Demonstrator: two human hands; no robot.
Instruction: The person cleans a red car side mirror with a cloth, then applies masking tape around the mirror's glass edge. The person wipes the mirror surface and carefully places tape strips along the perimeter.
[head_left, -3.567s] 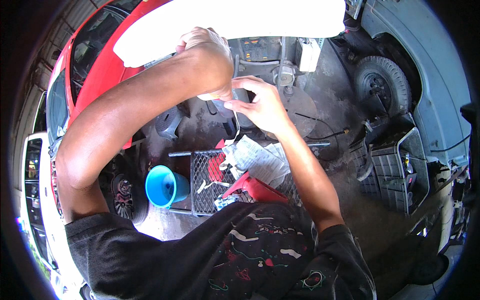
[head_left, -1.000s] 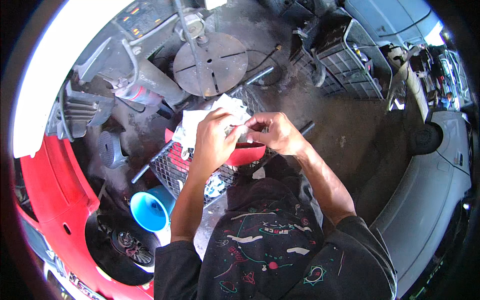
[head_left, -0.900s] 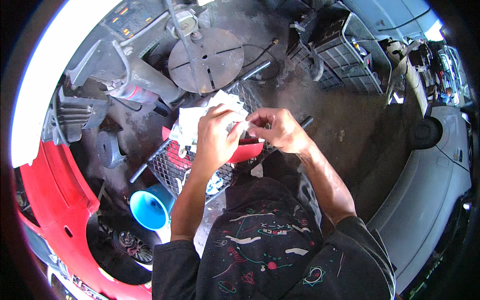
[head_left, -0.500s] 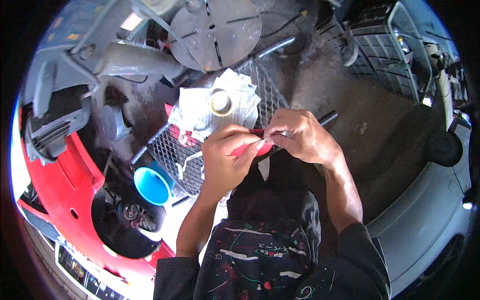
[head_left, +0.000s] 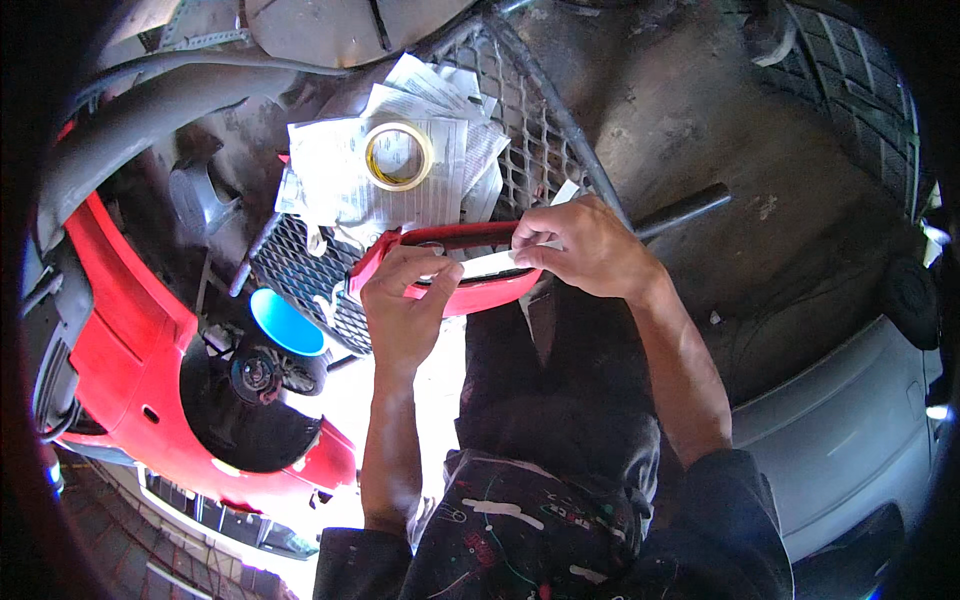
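Note:
A short pale strip of masking tape (head_left: 489, 265) is stretched between my two hands. My left hand (head_left: 404, 298) pinches its left end between thumb and finger. The other end sits in the pinch of my right hand (head_left: 582, 248). Right below the strip lies a red curved car part (head_left: 497, 297), hollow with a dark inner edge, possibly a mirror housing; my hands cover some of it. Beyond my hands, a roll of masking tape (head_left: 427, 160) rests on a fanned pile of printed paper sheets (head_left: 335, 180).
The papers lie on a metal mesh stand (head_left: 505, 130) with a bar (head_left: 690, 210) reaching right. A blue bucket (head_left: 288, 322) is at the left, near a red car body (head_left: 130, 330) with an open wheel arch. A grey car panel (head_left: 850, 430) stands at the right.
My hands have drawn apart, and the tape strip now spans the gap between them. More of the red part shows. The view has shifted, bringing the papers and roll closer.

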